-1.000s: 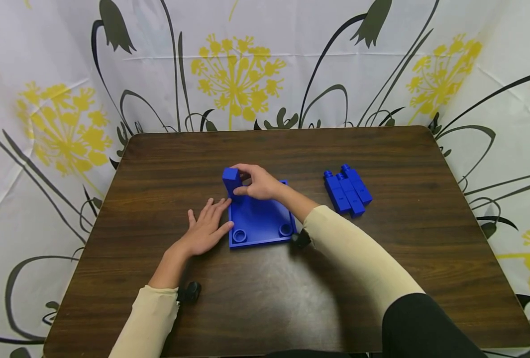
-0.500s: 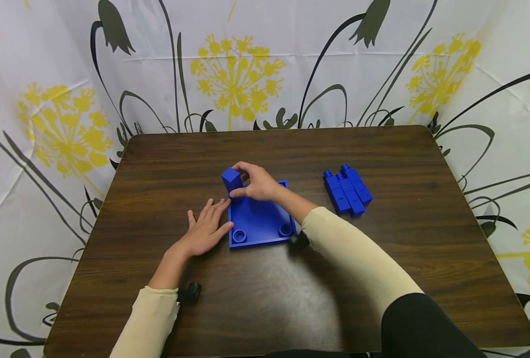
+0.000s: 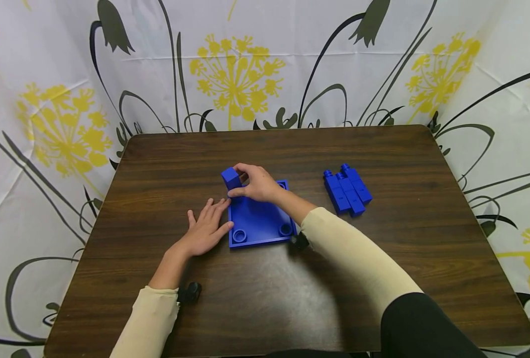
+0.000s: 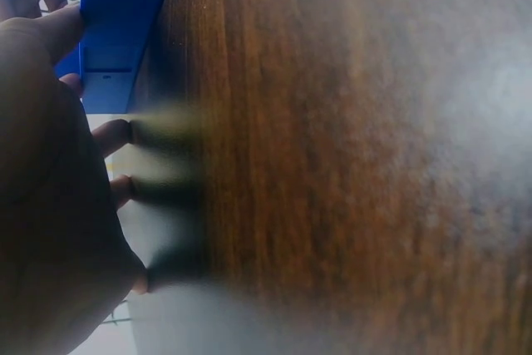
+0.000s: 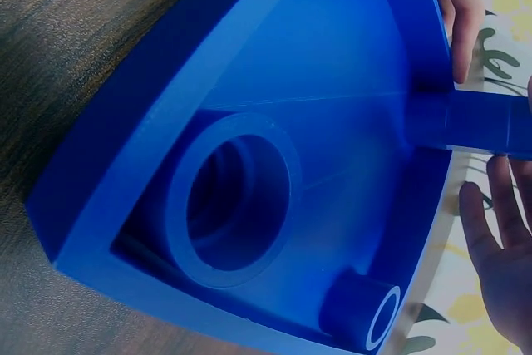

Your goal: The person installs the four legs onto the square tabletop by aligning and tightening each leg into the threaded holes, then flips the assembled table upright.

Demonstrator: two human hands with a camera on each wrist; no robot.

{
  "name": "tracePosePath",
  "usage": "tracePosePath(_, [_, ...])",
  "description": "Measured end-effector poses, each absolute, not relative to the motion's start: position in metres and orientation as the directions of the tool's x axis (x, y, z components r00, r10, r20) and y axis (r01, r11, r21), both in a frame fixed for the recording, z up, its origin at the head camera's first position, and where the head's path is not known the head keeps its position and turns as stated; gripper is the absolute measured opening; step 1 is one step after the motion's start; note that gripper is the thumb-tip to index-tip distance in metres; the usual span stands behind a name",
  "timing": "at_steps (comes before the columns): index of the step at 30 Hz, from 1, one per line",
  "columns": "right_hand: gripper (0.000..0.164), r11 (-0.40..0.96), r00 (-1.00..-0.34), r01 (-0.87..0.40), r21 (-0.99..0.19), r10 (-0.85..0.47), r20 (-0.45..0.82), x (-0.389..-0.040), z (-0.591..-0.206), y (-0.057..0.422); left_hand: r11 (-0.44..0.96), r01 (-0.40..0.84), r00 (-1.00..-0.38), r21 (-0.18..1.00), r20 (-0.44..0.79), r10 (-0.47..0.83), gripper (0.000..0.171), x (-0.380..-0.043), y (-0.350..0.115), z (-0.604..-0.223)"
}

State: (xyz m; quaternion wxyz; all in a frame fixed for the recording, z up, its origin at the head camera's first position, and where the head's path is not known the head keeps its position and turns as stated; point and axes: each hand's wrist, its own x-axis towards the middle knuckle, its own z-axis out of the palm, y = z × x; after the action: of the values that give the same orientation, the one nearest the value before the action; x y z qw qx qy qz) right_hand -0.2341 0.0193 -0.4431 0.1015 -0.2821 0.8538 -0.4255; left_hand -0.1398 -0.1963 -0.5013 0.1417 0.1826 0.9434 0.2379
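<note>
A square blue panel point(image 3: 261, 216) with a raised rim lies underside up, with round sockets at its corners. At its far left corner stands a blue leg point(image 3: 231, 178), its lower end at the socket. My right hand point(image 3: 258, 185) grips this leg between thumb and fingers. Flat on the table, my left hand point(image 3: 204, 233) spreads its fingers, with fingertips and thumb at the panel's left edge. The right wrist view shows the leg point(image 5: 482, 120) rising from the panel point(image 5: 332, 139), and a large socket point(image 5: 233, 197) close up.
Three more blue legs point(image 3: 347, 191) lie side by side on the brown wooden table point(image 3: 403, 238), right of the panel. Behind the table hangs a white curtain point(image 3: 265, 89) with yellow and grey flowers.
The leg in my right hand has turned a little, its top now at a different angle. The right thumb has shifted left and down. My left hand has stayed put.
</note>
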Motion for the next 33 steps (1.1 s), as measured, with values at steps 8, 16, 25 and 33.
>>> tracePosePath(8, [0.052,0.490,-0.818,-0.399,-0.775,-0.572,0.059,-0.2341,-0.4434,0.0203,0.809,0.291,-0.894,0.511,-0.157,0.420,0.066,-0.1366,-0.1934,-0.4943])
tracePosePath(16, [0.042,0.489,-0.824,-0.412,-0.769,-0.561,0.085,-0.2329,-0.4442,0.0209,0.806,0.286,-0.897,0.519,-0.151,0.416,0.065,-0.1369,-0.1938,-0.4975])
tracePosePath(25, [0.043,0.542,-0.851,-0.401,-0.739,-0.519,0.082,-0.2305,-0.4423,0.0189,0.813,0.277,-0.895,0.511,-0.170,0.412,0.064,-0.1384,-0.1941,-0.4993])
tracePosePath(33, [0.039,0.600,-0.880,-0.382,-0.703,-0.469,0.078,-0.2277,-0.4447,0.0167,0.808,0.289,-0.896,0.513,-0.153,0.418,0.064,-0.1366,-0.1928,-0.4959])
